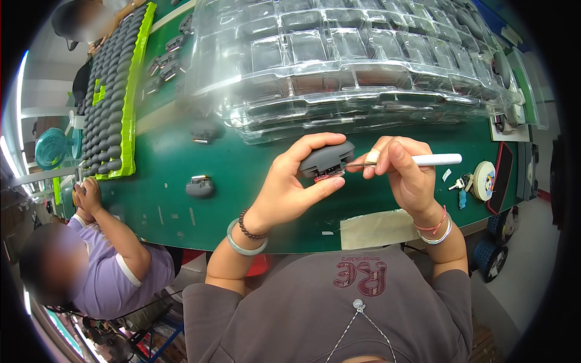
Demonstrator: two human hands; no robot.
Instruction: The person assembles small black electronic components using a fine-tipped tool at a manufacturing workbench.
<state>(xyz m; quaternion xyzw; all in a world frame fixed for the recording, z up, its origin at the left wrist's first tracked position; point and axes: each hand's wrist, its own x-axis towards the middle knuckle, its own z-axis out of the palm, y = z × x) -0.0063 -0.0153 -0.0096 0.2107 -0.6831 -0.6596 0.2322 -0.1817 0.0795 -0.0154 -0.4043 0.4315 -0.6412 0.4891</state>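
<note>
My left hand point(287, 184) grips a dark grey rounded casing point(327, 158) between thumb and fingers, above the green table. An opening on the casing's lower right side shows small inner parts and a bit of red. In my right hand point(411, 178) is a slim tool with a white handle point(439, 160), held like a pen. Its thin metal tip points left and reaches the casing's opening; whether it touches the inner parts, I cannot tell. One finger of this hand wears a pale cover. A similar grey casing point(200, 187) lies on the table to the left.
Stacked clear plastic trays point(363, 72) fill the far side of the green table point(242, 175). Far left, a lime-green tray point(128, 157) holds rows of grey rounded pieces. Keys point(461, 183) and a round pouch point(484, 180) lie at right. A co-worker point(121, 266) sits at left.
</note>
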